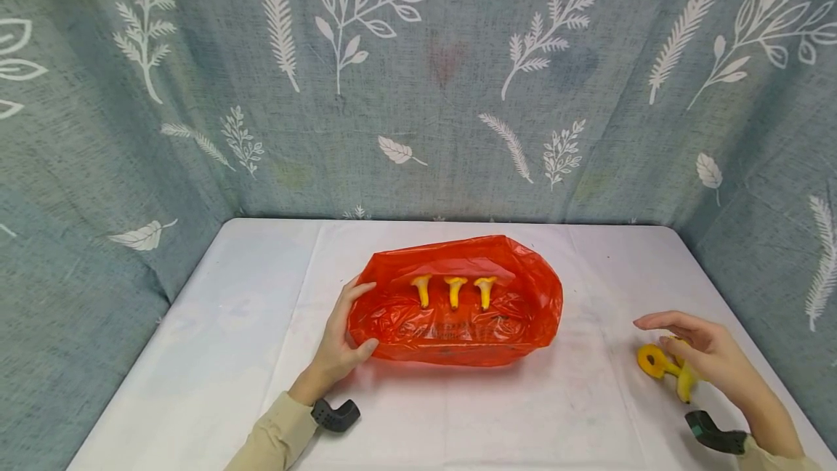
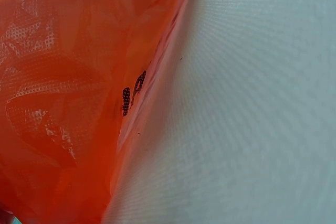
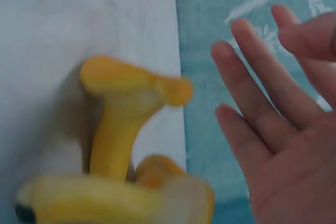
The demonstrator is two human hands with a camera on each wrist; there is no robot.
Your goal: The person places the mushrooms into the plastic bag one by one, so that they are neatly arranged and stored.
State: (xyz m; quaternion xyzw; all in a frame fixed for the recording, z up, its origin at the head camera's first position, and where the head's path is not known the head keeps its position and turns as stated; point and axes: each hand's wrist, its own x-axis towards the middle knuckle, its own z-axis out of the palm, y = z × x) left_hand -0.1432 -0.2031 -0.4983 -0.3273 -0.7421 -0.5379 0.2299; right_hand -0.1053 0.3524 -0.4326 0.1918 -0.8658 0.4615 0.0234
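A red plastic bag (image 1: 451, 353) lies with its mouth spread wide, and three yellow chanterelle mushrooms (image 1: 454, 292) sit in a row inside it. My left hand (image 1: 340, 344) holds the bag's left end, fingertips over the rim and thumb at the front edge. The left wrist view shows the bag's side (image 2: 58, 103) up close with dark print on it. Over at the right, my right hand (image 1: 709, 355) hovers above more yellow chanterelles (image 1: 685, 384), partly hiding them. Its fingers are spread loosely apart from the mushrooms (image 3: 113, 140) in the right wrist view, and nothing is in it.
A white cloth (image 1: 510, 413) covers the table. Grey-green curtains (image 1: 458, 129) with white leaf prints hang behind it and along both sides. Each wrist carries a black camera mount, one at the left (image 1: 336, 415) and one at the right (image 1: 714, 433).
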